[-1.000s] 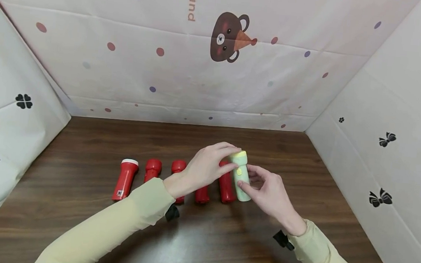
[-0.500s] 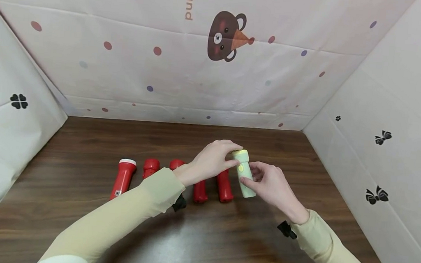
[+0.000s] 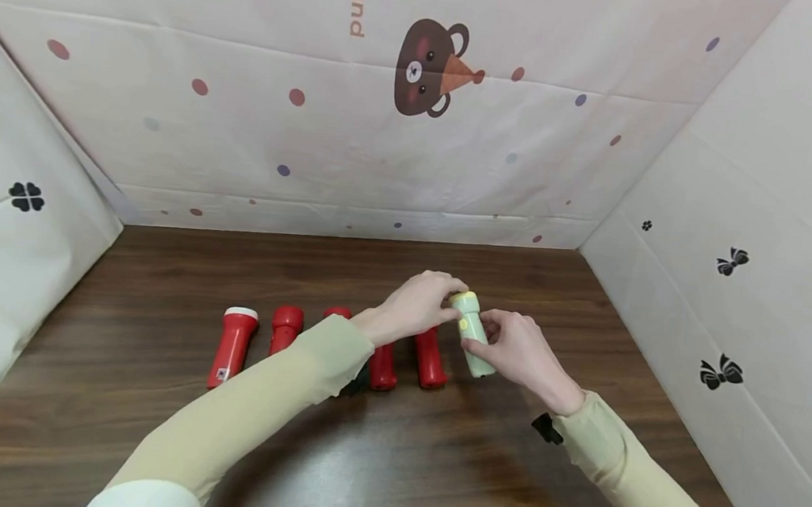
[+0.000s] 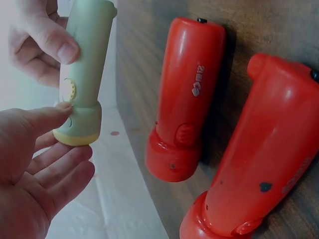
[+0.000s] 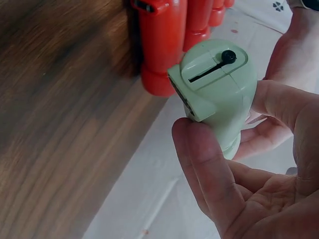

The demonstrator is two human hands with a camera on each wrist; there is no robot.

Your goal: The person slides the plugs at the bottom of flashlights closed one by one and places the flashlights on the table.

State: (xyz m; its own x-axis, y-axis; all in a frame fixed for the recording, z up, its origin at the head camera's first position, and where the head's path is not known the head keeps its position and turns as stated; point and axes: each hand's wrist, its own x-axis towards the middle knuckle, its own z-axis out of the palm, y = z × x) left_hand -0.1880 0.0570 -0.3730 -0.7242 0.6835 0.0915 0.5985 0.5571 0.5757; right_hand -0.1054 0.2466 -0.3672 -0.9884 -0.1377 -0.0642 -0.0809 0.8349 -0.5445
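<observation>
Both hands hold a pale green flashlight (image 3: pixel 473 334) with a yellow rim and a yellow switch, tilted at the right end of a row of red flashlights. My left hand (image 3: pixel 416 308) pinches its head, thumb close to the switch and fingers under the yellow rim (image 4: pixel 77 139) in the left wrist view. My right hand (image 3: pixel 521 352) grips the body between thumb and fingers. In the right wrist view the flashlight's tail end (image 5: pixel 219 74) faces the camera, showing a black knob and a slot. Nearest to it lies a red flashlight (image 3: pixel 430 359) on the table.
More red flashlights lie leftward on the brown wooden table (image 3: pixel 390 459), including a white-rimmed one (image 3: pixel 234 345) at the far left and a plain one (image 3: pixel 287 328) beside it. My left forearm (image 3: pixel 251 408) crosses over part of the row. Patterned white sheets (image 3: pixel 301 134) enclose the back and sides.
The pale green flashlight has moved a little right, away from the nearest red one, and tilts more. Both hands move along with it. The head view has shifted slightly right.
</observation>
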